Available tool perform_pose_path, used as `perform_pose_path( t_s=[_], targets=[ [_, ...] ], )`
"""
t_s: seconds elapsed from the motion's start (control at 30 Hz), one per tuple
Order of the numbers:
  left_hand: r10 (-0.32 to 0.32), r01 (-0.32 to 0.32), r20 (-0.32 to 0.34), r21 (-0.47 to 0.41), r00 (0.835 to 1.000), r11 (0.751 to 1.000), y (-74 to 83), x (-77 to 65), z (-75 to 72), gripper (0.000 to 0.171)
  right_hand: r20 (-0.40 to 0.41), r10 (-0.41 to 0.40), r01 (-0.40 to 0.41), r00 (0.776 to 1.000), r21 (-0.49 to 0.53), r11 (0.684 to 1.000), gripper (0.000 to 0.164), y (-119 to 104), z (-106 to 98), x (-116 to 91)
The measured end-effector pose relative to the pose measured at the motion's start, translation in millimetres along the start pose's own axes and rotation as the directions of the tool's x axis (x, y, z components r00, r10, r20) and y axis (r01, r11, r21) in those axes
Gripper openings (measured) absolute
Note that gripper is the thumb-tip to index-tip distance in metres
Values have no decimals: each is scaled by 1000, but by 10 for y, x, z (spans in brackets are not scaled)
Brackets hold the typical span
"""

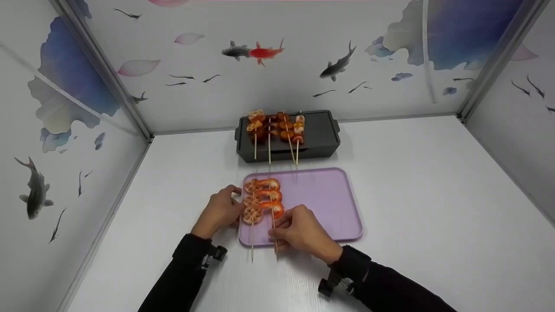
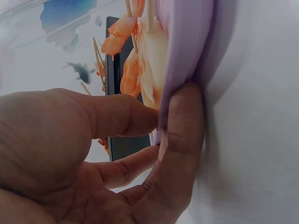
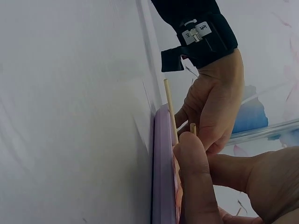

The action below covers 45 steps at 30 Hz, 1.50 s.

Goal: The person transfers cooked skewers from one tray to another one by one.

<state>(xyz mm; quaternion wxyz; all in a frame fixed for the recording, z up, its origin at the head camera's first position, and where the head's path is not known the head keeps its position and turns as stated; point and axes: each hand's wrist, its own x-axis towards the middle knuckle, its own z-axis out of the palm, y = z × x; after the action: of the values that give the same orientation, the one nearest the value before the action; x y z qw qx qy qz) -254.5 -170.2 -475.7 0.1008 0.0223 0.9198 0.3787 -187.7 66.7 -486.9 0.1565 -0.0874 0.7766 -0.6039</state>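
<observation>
On the left half of the lilac tray (image 1: pixel 321 199), in the head view, the shrimp skewer (image 1: pixel 276 209) lies just right of the lotus-root skewer (image 1: pixel 253 215), the two roughly side by side. Its long axis runs away from the person, towards the dark grill (image 1: pixel 323 130), with the bare stick pointing back past the tray's near edge. The right hand (image 1: pixel 301 232) is the nearer one, coming from the right; its fingertips meet the bare stick, so the shrimp lie ahead of them, on the far side. The left hand (image 1: pixel 221 210) is at the tray's left edge, beside the lotus slices. Four loaded skewers (image 1: pixel 286 125) rest across the grill.

From the left wrist, the thumb (image 2: pixel 126 114) sits against the upper side of the tray's rim and a finger (image 2: pixel 180 130) underneath it, pinching the edge between them.

From the right wrist, the fingertips (image 3: pixel 191 147) pinch a stick whose end (image 3: pixel 193 128) pokes out just beyond them, while the neighbouring stick (image 3: pixel 170 100) reaches out over the rim; how the remaining fingers lie, I cannot tell
</observation>
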Motion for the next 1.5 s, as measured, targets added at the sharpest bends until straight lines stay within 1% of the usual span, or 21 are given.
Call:
perform_pose_path(
  t_s=[0.23,0.5,0.63,0.73,0.87,1.03,1.23,1.5],
  targets=[
    [-14,14,-3,-7,1000,1000,14,3,3,46,9,12,-13,1000,56,998,12,-15,58,22],
    [6,-6,-8,27,1000,1000,3,7,9,46,27,22,-23,999,54,998,13,0,59,21],
    [17,-17,-14,21,1000,1000,-6,4,7,46,35,6,-7,999,19,1000,12,2,45,19],
    [8,-9,-10,-9,1000,1000,-11,-4,10,46,41,-29,30,999,-34,999,12,7,38,11],
    [-6,6,-3,-44,1000,999,-16,-14,15,46,55,-77,83,996,-110,990,12,11,27,-6],
    [-6,6,3,-48,1000,999,-18,-20,18,46,65,-102,111,993,-157,981,12,0,5,-21],
    [-18,19,6,-52,1000,999,-21,-20,16,45,63,-106,115,992,-183,976,11,-17,-23,-28],
    [-17,18,7,-43,1000,999,-14,-4,13,45,52,-102,111,993,-219,969,14,-25,-80,-12]
  ],
)
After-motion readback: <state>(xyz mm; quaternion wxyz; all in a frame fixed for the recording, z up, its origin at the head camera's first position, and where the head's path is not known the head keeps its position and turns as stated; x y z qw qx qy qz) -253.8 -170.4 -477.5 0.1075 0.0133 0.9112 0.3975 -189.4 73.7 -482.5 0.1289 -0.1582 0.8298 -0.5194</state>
